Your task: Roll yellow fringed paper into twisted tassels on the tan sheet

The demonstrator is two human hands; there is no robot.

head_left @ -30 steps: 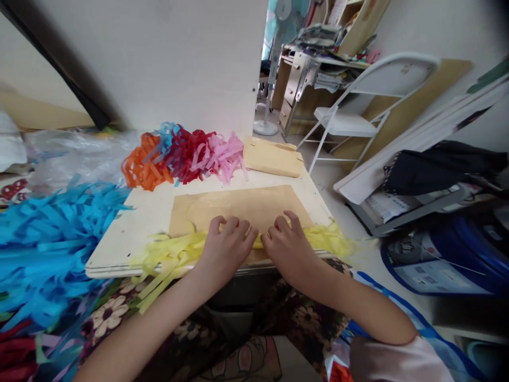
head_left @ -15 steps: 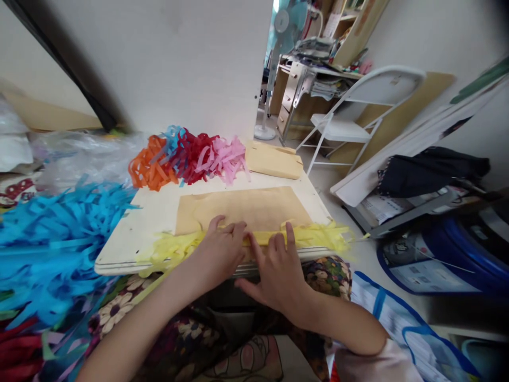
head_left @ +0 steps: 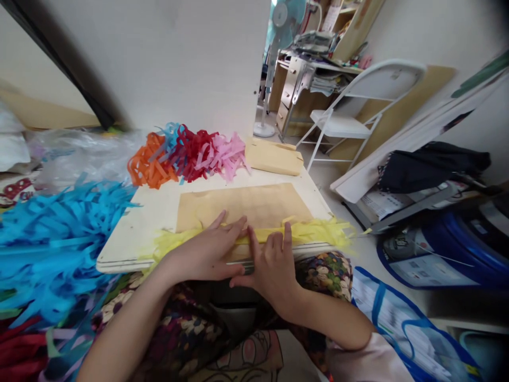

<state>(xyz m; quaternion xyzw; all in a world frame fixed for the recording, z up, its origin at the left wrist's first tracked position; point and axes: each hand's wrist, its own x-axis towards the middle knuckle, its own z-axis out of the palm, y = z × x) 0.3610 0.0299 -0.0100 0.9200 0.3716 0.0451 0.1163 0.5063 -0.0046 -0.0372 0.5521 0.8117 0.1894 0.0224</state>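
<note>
Since a second ago the right hand [head_left: 274,262] has slid back toward the body and leftward, its fingers [head_left: 287,236] now reaching up onto the yellow fringe [head_left: 318,231] from the board's near edge, while the left hand [head_left: 202,252] has flattened and stretched its fingers toward the middle; the view has shifted a little too.

Both hands lie open, palms down, gripping nothing; they press the fringe against the lower edge of the brown paper [head_left: 254,204], which lies flat on the board [head_left: 147,223]; the fringe runs along that edge from left of the left hand to past the board's right corner.

Judging from this, the pressing goes best with flat fingers run along the strip's upper band, keeping it parallel to the paper's edge and the loose tassels hanging free toward the lap; the hands meet near the middle, so the right end looks least held down, and it seems wise to smooth outward from there.

Around: a pile of orange, blue, red and pink strips [head_left: 186,154] at the board's far side; a wooden block [head_left: 274,157] just beside it; a big blue fringe heap [head_left: 51,239] to the left, near the board's edge; a folding chair [head_left: 350,114] and a fan [head_left: 278,21] well apart behind.

Nothing lies on the paper itself; the blue heap could snag a left sleeve or elbow.
</note>
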